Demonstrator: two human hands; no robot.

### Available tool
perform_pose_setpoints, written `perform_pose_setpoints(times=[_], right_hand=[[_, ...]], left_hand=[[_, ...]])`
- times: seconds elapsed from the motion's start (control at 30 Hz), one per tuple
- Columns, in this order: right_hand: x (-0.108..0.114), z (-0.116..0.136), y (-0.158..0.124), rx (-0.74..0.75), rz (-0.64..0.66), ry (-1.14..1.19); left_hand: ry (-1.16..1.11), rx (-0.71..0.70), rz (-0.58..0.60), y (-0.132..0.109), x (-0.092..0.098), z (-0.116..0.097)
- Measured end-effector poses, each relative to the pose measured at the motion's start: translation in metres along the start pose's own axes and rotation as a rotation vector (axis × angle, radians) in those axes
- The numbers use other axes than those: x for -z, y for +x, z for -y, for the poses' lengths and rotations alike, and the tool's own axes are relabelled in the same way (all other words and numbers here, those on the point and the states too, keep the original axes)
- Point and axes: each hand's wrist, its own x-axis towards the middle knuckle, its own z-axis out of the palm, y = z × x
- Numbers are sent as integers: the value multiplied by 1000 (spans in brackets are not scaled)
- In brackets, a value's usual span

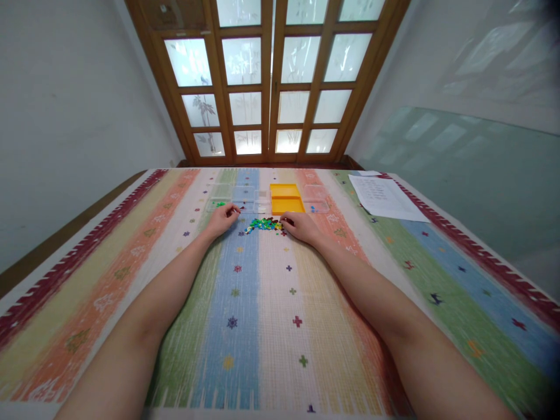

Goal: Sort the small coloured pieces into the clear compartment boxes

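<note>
A loose heap of tiny green, blue, yellow and dark red pieces (pixel 263 224) lies on the striped tablecloth between my hands. My left hand (pixel 222 220) is left of the heap, in front of the clear box, with thumb and fingertips pinched together; whatever they hold is too small to name. At the right end of the heap, my right hand (pixel 301 225) has its fingers bent together among the pieces, and its grasp is hidden. Green pieces (pixel 221 204) lie in the clear plastic box (pixel 211 191) behind my left hand. Behind my right hand stands a yellow two-part tray (pixel 286 190).
Right of the yellow tray, a clear box (pixel 315 193) holds a few blue pieces. A printed paper sheet (pixel 387 197) rests on the striped tablecloth (pixel 262 326) at the right. Beyond the table's far edge are wooden glass-paned doors (pixel 268 87), with walls on both sides.
</note>
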Motion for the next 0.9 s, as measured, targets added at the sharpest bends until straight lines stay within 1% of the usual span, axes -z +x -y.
perform_pose_setpoints(times=[0.1, 0.17, 0.4, 0.53, 0.7, 0.83, 0.9], right_hand=[[0, 2, 0, 4, 1, 10], [0, 4, 0, 8, 7, 14], [2, 12, 0, 26, 15, 25], [0, 11, 1, 20, 30, 23], [1, 12, 1, 20, 26, 11], [0, 19, 1, 81, 34, -20], [-1, 24, 1, 130, 30, -30]], left_hand=[[79, 85, -145, 5, -3, -3], [118, 114, -181, 7, -5, -3], [242, 125, -196, 10, -13, 4], [268, 155, -239, 10, -14, 8], [289, 162, -263, 10, -15, 9], [297, 161, -268, 9, -14, 8], [335, 180, -243, 8, -13, 7]])
